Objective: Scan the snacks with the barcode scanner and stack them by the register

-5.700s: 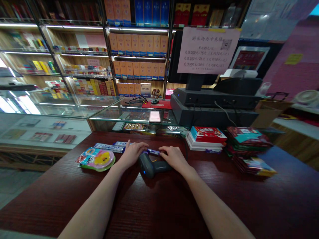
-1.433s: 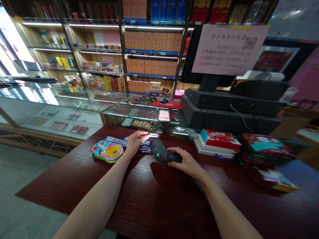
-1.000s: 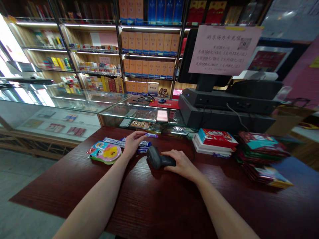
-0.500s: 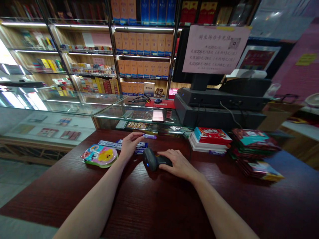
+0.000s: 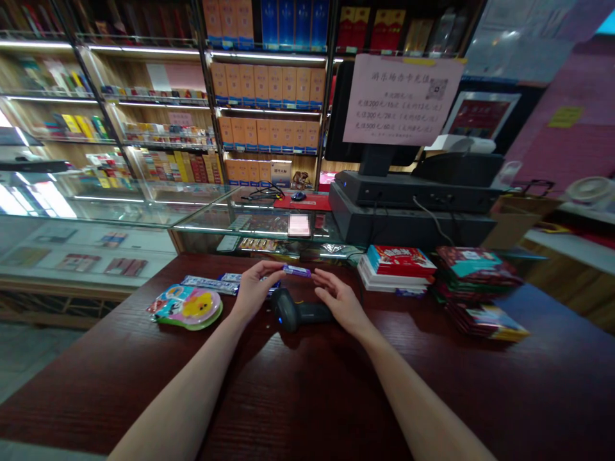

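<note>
My left hand pinches one end of a small purple wrapped stick and holds it just above the dark red counter. My right hand hovers open beside the stick's other end, fingers reaching toward it, directly over the handle of a dark grey barcode scanner that lies on the counter with a blue light showing. Several blue-and-white wrapped strips lie behind my left hand.
A round, colourful cartoon blister pack lies at the left. Stacks of red and teal packets sit at the right. A black till with a monitor and pink notice stands behind. Glass display cases and stocked shelves fill the back.
My right hand has let go of the scanner, which now lies on the counter, and has moved up toward the purple stick. My left hand still holds the stick.
</note>
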`<state>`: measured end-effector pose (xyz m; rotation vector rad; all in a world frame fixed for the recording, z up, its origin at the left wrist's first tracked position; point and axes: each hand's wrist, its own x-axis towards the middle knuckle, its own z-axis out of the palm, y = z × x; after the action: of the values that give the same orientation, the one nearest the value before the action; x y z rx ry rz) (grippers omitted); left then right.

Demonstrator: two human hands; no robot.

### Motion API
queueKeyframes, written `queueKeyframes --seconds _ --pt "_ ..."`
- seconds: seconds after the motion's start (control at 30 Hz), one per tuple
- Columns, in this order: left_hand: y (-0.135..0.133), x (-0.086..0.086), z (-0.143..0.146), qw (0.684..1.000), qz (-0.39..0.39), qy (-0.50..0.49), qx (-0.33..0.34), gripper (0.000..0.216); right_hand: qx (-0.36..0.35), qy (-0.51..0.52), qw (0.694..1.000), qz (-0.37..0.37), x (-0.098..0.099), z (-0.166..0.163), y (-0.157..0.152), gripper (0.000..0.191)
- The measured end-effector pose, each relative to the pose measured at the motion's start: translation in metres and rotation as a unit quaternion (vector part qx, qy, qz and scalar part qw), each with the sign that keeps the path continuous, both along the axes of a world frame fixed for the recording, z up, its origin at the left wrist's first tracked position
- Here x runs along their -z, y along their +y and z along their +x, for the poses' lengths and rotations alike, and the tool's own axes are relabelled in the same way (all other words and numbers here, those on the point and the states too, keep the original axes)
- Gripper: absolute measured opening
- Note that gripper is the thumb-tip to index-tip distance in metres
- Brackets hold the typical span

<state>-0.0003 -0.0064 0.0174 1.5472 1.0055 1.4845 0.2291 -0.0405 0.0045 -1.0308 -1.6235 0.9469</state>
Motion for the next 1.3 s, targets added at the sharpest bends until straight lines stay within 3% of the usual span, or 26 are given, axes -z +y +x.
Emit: queueKeyframes --seconds 0.33,0.47,0.73,1.13,1.3 --pt "-0.004 -0.002 0.006 1.000 0.004 0.003 -0.018 0.029 0.024 -0.031 0.999 0.023 -0.009 -0.006 -0.007 0.045" --pt "-0.005 -0.002 0.007 0.999 0.015 0.012 -0.049 0.028 0.040 -0.070 0.997 0.004 -0.010 -0.006 -0.010 0.045" --pt "-0.014 -0.009 0.012 0.990 0.031 0.058 -0.124 0.019 0.021 -0.029 0.999 -0.011 -0.008 -0.015 -0.011 0.054" --pt "-0.016 -0.005 0.014 0.983 0.059 0.141 -0.100 0.024 0.049 0.040 0.997 0.034 -0.004 -0.015 -0.008 0.055" --pt "-0.021 -0.008 0.018 0.970 0.109 0.206 -0.074 0.034 0.076 0.077 0.993 0.049 -0.007 -0.014 -0.008 0.054"
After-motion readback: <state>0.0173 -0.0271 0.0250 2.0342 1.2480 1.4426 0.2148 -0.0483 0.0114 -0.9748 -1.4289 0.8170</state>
